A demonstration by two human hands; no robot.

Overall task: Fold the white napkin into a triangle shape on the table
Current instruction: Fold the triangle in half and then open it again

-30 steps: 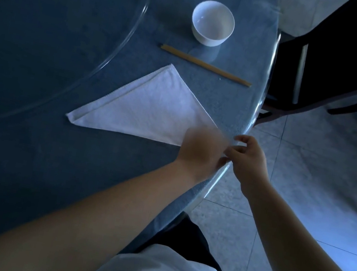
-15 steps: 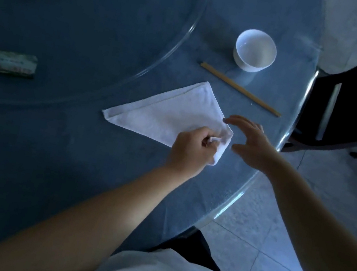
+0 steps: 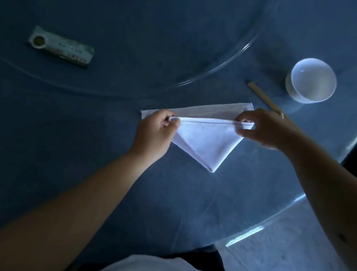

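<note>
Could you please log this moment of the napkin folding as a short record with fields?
surface: round blue table under a glass top
napkin: white napkin, folded into a triangle, point toward the person
left hand: left hand pinches the napkin's left corner
right hand: right hand pinches the right corner
bowl: white bowl, upright, looks empty
chopsticks: wooden chopsticks between bowl and napkin, partly hidden by the right hand
other: small packet at far left
</note>
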